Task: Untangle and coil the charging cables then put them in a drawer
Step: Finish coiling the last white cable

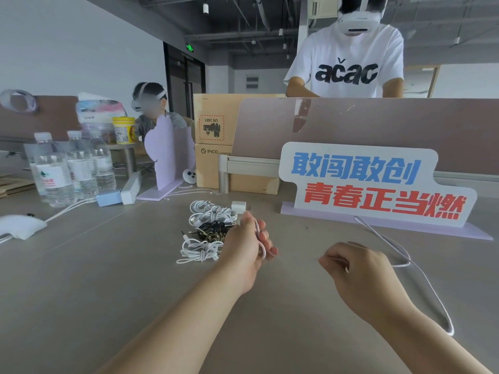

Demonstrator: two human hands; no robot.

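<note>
A long white cable (421, 273) lies in a loose loop across the grey desk (108, 279) on the right. My left hand (247, 244) is closed around a few turns of this cable. Pinching the same cable, my right hand (353, 268) is held a little above the desk. Behind my left hand sit a coiled white cable bundle (212, 211), a black cable bundle (213, 229) and a knotted white cable (199, 251). No drawer is in view.
A white charger block (239, 205) sits behind the bundles. A printed sign (372, 184) stands at the right, water bottles (73, 168) at the left, cardboard boxes (213, 147) behind. A person in a white shirt (348, 60) stands past the divider.
</note>
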